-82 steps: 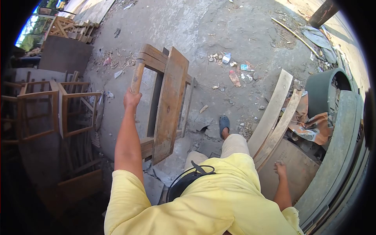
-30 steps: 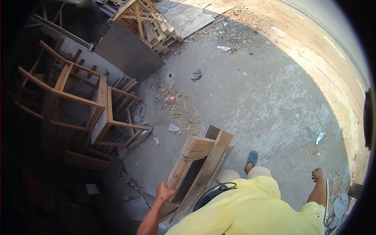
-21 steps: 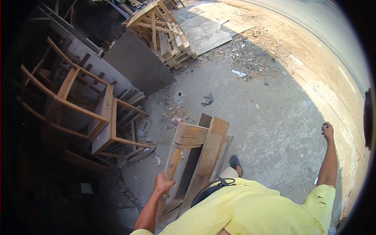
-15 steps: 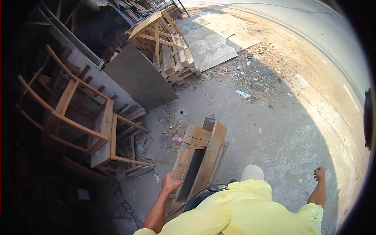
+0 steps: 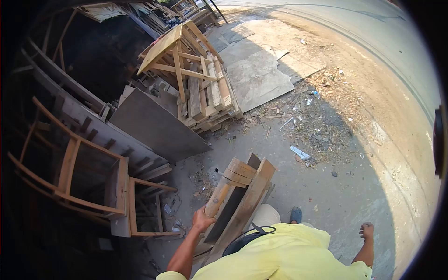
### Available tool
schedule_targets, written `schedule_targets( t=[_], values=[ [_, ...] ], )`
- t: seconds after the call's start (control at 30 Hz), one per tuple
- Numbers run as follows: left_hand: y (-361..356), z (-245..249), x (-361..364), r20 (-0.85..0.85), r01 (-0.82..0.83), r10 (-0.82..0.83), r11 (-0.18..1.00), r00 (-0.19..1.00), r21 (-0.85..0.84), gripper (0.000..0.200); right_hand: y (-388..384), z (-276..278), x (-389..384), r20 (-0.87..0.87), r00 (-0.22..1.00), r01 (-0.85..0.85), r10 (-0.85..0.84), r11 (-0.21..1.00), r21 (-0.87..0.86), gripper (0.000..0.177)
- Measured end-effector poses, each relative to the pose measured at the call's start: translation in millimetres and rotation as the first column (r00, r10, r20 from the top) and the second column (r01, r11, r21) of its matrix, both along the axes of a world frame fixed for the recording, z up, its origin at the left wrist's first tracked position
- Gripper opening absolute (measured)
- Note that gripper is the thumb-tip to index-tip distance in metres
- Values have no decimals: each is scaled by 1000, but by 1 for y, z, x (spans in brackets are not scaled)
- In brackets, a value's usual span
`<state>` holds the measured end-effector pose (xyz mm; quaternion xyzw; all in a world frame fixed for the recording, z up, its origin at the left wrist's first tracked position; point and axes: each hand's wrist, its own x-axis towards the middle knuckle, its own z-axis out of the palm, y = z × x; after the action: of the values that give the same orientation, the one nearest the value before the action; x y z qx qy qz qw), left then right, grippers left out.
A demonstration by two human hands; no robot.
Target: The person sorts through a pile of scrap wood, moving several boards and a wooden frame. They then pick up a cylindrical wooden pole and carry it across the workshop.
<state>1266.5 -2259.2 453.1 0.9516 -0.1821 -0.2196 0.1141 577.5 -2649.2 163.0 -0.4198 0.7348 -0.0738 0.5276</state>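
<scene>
My left hand (image 5: 202, 219) grips one leg of a worn wooden stool (image 5: 242, 191), which I carry tilted at my left side, off the ground. My right hand (image 5: 366, 230) swings at my right with its fingers curled into a loose fist and nothing in it. My foot in a blue sandal (image 5: 296, 215) steps on the concrete ground below.
Bare wooden chair frames (image 5: 93, 186) stand stacked at the left. A dark flat board (image 5: 154, 126) leans beside them. Further ahead a wooden table frame (image 5: 182, 56) rests on stacked pallets (image 5: 210, 98). Litter and wood chips (image 5: 308, 130) lie scattered toward the sunlit road on the right.
I have walked forward with the stool; the pallets and table frame are now closer. My right hand has swung up, then back down beside me.
</scene>
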Motion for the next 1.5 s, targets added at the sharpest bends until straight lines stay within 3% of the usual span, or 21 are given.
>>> schedule_targets(
  t=[0.07, 0.1, 0.17, 0.2, 0.3, 0.4, 0.53, 0.7, 0.8, 0.93, 1.03, 1.23, 1.5],
  values=[
    [-40, 9, 39, 7, 38, -38, 999, 999, -34, 58, -90, 15, 45, 42, 999, -25, 32, 987, -158, 14],
    [-63, 10, 60, 6, 20, -20, 999, 1000, -36, 58, -122, 18, 60, 40, 998, -43, 50, 986, -160, 14],
    [-96, 11, 98, -5, 83, -83, 995, 997, -48, 58, -183, 18, 92, 14, 996, 84, -83, 972, -218, 14],
    [-108, 13, 111, -13, 42, -43, 998, 999, -40, 58, -202, 6, 106, 6, 999, 43, -43, 977, -210, 14],
    [-177, 19, 170, -18, 89, -90, 995, 996, -41, 59, -216, -14, 151, -24, 991, 125, -128, 986, -112, 12],
    [-223, 23, 218, -19, 81, -81, 997, 997, -11, 60, -207, -14, 222, -52, 998, -33, 37, 996, 82, 16],
    [-276, 16, 288, -33, 102, -102, 995, 994, -13, 60, -219, -19, 283, -61, 998, 37, -28, 987, 155, 16],
    [-356, 9, 378, -36, 138, -138, 990, 990, 18, 59, -286, -21, 372, -129, 982, 164, -137, 959, 232, 15],
    [-402, 4, 427, -57, 192, -189, 980, 980, 46, 58, -335, -32, 434, -64, 992, 119, -109, 973, 196, 14],
    [-449, 8, 479, -92, 219, -212, 972, 973, 80, 58, -399, 3, 513, -40, 999, 15, -9, 989, 146, 13],
    [-465, -1, 528, -112, 266, -256, 961, 960, 78, 58, -426, 15, 550, -12, 999, 39, -39, 997, 70, 12],
    [-479, -17, 615, -189, 346, -326, 935, 926, 82, 61, -389, 30, 594, -80, 988, 136, -133, 990, 27, 11],
    [-476, -32, 702, -217, 447, -425, 893, 879, 60, 59, -301, 50, 650, -186, 973, 176, -140, 965, 194, 14]
  ],
)
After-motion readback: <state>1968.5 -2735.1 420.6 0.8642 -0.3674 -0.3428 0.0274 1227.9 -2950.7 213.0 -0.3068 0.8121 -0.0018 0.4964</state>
